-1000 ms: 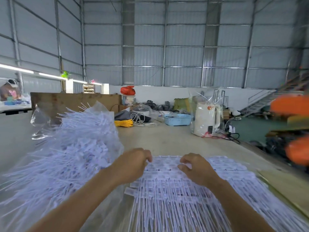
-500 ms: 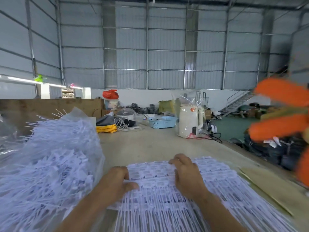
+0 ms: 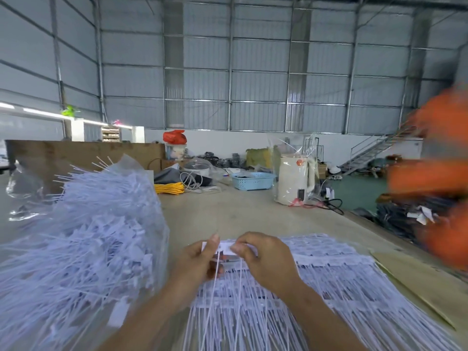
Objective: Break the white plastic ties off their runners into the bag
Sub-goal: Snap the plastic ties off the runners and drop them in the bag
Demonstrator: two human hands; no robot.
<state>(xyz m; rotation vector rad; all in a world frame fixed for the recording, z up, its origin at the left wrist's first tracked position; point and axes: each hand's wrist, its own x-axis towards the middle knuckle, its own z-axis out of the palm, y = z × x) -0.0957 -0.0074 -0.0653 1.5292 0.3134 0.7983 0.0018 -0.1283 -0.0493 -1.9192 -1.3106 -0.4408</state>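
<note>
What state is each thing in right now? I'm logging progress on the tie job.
left hand: pinching the lifted strip of ties
right hand: pinching the same strip's other end
strip of ties: raised off the stack, tails hanging
stack of ties on runners: lying flat on the table
clear bag: open, heaped with loose ties

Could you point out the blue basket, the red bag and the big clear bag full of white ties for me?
blue basket (image 3: 253,181): head view, on its front wall.
red bag (image 3: 174,137): head view, on its middle.
clear bag of white ties (image 3: 83,239): head view, on its bulging side.
</note>
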